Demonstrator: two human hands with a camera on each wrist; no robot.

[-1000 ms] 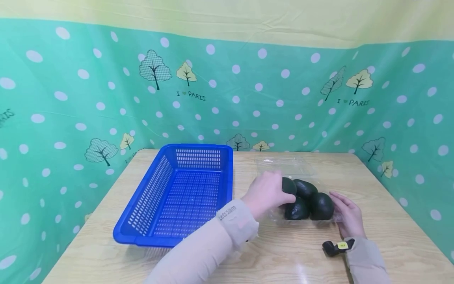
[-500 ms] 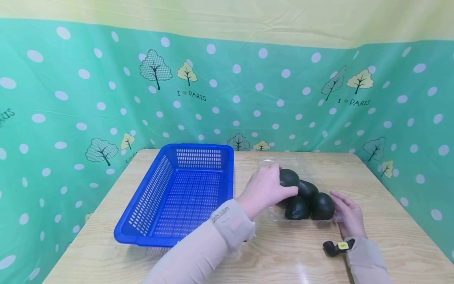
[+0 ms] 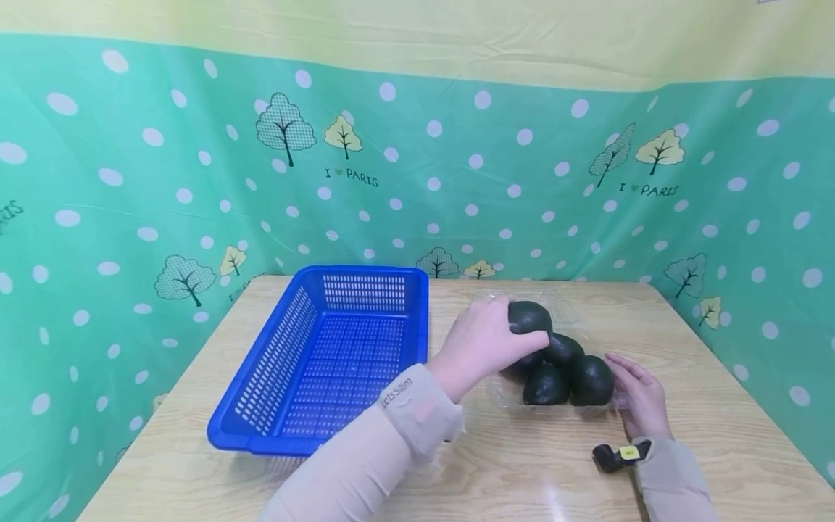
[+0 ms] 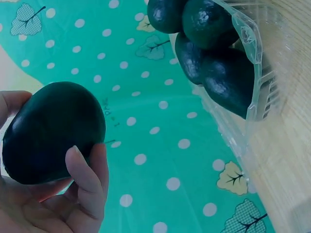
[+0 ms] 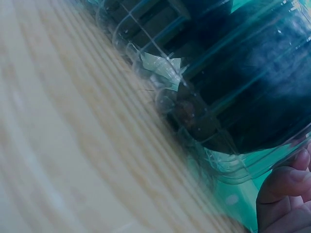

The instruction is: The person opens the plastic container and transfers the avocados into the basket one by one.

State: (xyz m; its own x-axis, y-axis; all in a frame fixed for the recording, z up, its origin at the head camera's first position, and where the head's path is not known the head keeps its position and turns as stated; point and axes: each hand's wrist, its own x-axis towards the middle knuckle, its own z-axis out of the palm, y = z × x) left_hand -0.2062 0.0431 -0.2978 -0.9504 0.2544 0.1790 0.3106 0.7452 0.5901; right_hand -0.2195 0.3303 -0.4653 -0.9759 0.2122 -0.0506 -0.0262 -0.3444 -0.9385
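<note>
Green dotted fabric curtain (image 3: 430, 156) with printed trees hangs behind and to both sides of a pale wood-grain table (image 3: 522, 471). At centre left of the frame stands a blue rectangular plastic basket (image 3: 261, 441) with slotted walls, its inside facing up.

Right of centre, a clear plastic hinged-looking container (image 3: 551, 409) rests on the tabletop, with what appears to be its lid (image 3: 565, 308) laid back toward the rear edge, probably so that the contents can be reached from above. Four dark green, smooth-looking avocados (image 3: 546, 384) lie inside it, touching one another.

Above their left side, the left hand (image 3: 485, 341) grips a fifth rounded dark avocado (image 3: 530, 317) between thumb and fingers; in the left wrist view it is clear of the others. Wrapping its widest part likely suits such a slick skin. At the container's right end, the right hand (image 3: 642, 395) holds the plastic edge with bent fingers, presumably to keep the light shell from sliding.

Compared with one second ago, the gripped avocado sits higher in the frame, and more of the fruit beneath it shows. Right hand, container and basket look practically unmoved.
</note>
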